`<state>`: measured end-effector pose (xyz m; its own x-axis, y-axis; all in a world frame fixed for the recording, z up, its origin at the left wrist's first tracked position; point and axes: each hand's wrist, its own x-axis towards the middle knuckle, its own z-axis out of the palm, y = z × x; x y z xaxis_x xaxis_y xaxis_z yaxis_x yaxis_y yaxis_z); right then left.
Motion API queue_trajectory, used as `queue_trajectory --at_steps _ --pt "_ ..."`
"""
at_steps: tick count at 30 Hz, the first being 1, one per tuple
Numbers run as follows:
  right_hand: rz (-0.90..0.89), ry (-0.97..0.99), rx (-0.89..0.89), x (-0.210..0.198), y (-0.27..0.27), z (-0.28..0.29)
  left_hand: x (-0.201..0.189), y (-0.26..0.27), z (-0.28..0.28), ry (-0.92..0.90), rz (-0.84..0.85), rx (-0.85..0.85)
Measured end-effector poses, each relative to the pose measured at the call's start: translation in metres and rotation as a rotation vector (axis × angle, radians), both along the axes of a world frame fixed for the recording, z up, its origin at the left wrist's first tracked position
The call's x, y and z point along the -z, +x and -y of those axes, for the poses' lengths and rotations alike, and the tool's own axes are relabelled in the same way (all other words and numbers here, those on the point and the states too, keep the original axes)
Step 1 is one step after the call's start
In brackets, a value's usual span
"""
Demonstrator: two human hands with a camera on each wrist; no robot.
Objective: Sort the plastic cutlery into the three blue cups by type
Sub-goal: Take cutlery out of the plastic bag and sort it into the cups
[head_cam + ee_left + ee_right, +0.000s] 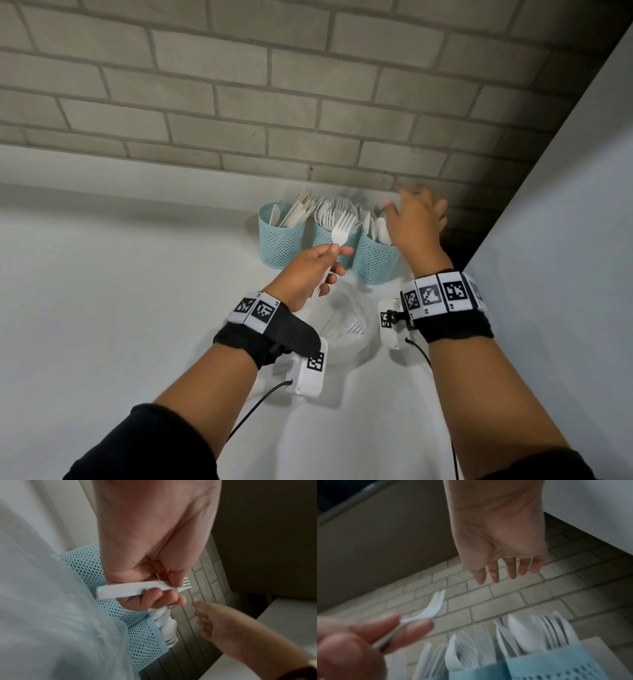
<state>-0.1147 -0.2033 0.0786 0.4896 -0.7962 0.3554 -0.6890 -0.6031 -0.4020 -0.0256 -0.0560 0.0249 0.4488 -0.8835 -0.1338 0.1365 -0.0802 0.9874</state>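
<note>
While the left hand (310, 274) pinches one white plastic fork (339, 230) by its handle between thumb and fingers, tines up, the fork hovers just in front of the middle cup (330, 240). The step in hand appears to be the delivery of this fork.

Count of receptacles: three blue mesh cups stand in a row on the desk (120, 291), close to the brick wall (239, 102).
- Left cup (281, 241): flat knife-like pieces, plus one spoon-shaped piece.
- Middle cup: forks.
- Right cup (373, 262): spoons.

The pieces in each cup are too crowded to count.

Right hand (416, 224): spread, fingers loose, holding nothing, raised above the right cup.

One clear plastic bowl (349, 329) lies near the cups; at least one fork shows through it.

Next move, as judged: lift the fork over the middle cup's rim, lower it handle first, then release. The tines already there may obstruct entry.
</note>
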Motion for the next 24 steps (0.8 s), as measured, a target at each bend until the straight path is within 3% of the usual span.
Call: queue_trajectory --at_steps 2,6,9,11,13,15,17,19,22,24 --pt "0.152 0.170 -0.194 -0.011 0.002 -0.012 0.002 -0.001 0.001 -0.019 -0.005 0.007" --pt "-0.041 0.467 -0.430 -0.019 0.006 -0.027 0.004 -0.005 0.003 -0.039 -0.010 0.020" --pt "0.010 0.575 -0.480 -0.015 0.010 -0.024 0.004 -0.005 0.002 -0.023 0.014 0.029" --pt "0.068 0.475 -0.389 -0.016 0.013 -0.018 0.008 0.000 0.000 0.037 0.039 0.017" --pt "0.298 0.359 -0.232 -0.021 0.014 -0.011 0.013 0.004 -0.003 0.135 0.120 0.004" --pt "0.619 0.241 -0.131 -0.029 0.015 -0.003 0.018 0.007 -0.005 0.278 0.366 0.045" --pt "0.780 0.092 -0.094 -0.035 0.018 -0.001 0.020 0.004 -0.008 0.466 0.722 0.177" --pt "0.814 -0.029 -0.118 -0.035 0.025 -0.004 0.022 -0.002 -0.012 0.603 0.950 0.301" --pt "0.754 -0.079 -0.206 -0.023 0.039 -0.005 0.029 -0.007 -0.015 0.719 0.989 0.399" --pt "0.576 -0.071 -0.220 -0.009 0.049 -0.004 0.032 -0.009 -0.016 0.750 0.985 0.434"
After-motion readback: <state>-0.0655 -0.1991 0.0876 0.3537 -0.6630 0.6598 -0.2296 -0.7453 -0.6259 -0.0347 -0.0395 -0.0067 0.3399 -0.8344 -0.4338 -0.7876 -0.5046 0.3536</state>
